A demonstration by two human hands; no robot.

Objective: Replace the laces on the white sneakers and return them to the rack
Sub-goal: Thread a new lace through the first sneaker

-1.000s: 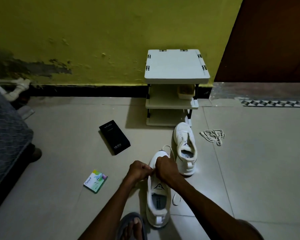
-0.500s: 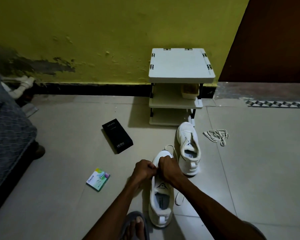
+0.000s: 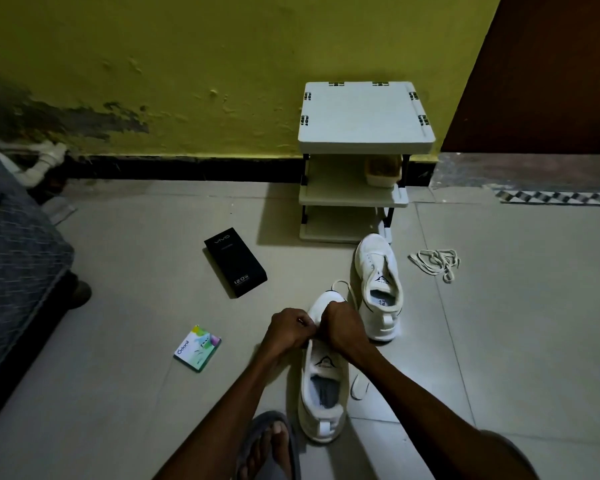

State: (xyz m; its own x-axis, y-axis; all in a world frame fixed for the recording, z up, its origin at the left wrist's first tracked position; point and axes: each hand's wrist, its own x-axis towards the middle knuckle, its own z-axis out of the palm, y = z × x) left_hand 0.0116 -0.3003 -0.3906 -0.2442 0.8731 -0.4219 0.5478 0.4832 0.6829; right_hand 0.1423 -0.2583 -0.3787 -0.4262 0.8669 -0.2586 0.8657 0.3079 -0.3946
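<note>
A white sneaker (image 3: 323, 386) lies on the floor tiles right in front of me, toe pointing away. My left hand (image 3: 290, 329) and my right hand (image 3: 342, 325) meet over its lace area, both pinched on its lace (image 3: 347, 289), which loops out past the toe; a lace end (image 3: 359, 388) lies right of the shoe. A second white sneaker (image 3: 378, 285) with no lace stands just beyond on the right. A bundle of loose laces (image 3: 435, 263) lies on the floor further right. The white three-tier rack (image 3: 364, 116) stands against the yellow wall.
A black phone box (image 3: 235, 262) and a small colourful packet (image 3: 197, 348) lie on the floor to the left. A dark mattress edge (image 3: 11, 271) fills the far left. My slippered foot (image 3: 269, 448) is at the bottom. A small tan container (image 3: 383, 173) sits on the rack's middle shelf.
My view has shifted slightly, so everything sits a little further right and lower. Both hands stay pinched together over the near sneaker with only small finger movement.
</note>
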